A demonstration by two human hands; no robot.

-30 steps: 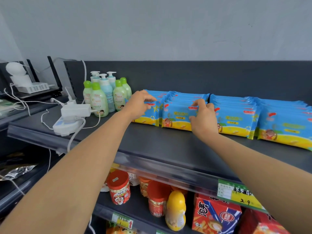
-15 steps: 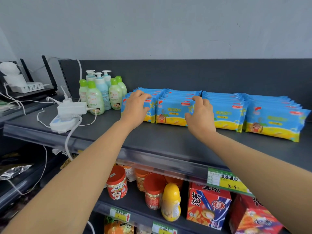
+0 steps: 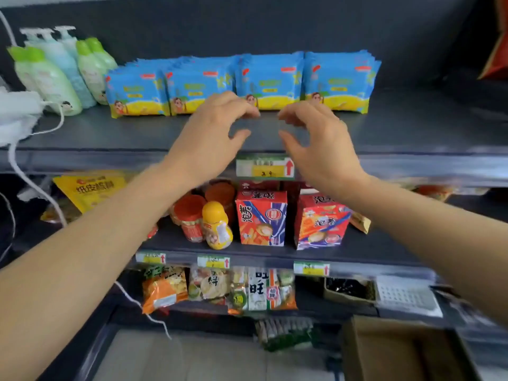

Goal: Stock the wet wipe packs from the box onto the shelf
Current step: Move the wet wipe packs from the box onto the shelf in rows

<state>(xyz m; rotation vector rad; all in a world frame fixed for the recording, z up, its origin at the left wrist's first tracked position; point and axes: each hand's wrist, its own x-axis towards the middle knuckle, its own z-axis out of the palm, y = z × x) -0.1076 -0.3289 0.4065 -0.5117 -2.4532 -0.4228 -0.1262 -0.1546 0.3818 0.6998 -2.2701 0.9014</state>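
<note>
Head view. 4 rows of blue-and-yellow plastic wet wipe packs [image 3: 239, 83] are standing upright, side by side and touching, towards the back of the dark grey metal top shelf [image 3: 412, 127]. Each row is running back towards the rear panel.

The left hand [image 3: 211, 133] and the right hand [image 3: 316, 138] are hovering over the bare front of that shelf, near each other, just ahead of the 2 middle rows. Both are holding nothing, with fingers loosely curled and thumbs spread. Whether the fingertips are touching the packs I cannot tell.

A cluster of pale green and blue pump bottles [image 3: 55, 75] is standing just left of the packs, and a white adapter with its cable [image 3: 16, 114] is lying further left.

A green-and-yellow price tag [image 3: 265, 167] is sitting on the shelf's front rail.

On the shelf below, 2 red snack cartons [image 3: 261, 218] are standing beside a yellow plastic bottle [image 3: 217, 226].

A brown cardboard box [image 3: 384, 350] is sitting open at the lower right, its inside in shadow.
</note>
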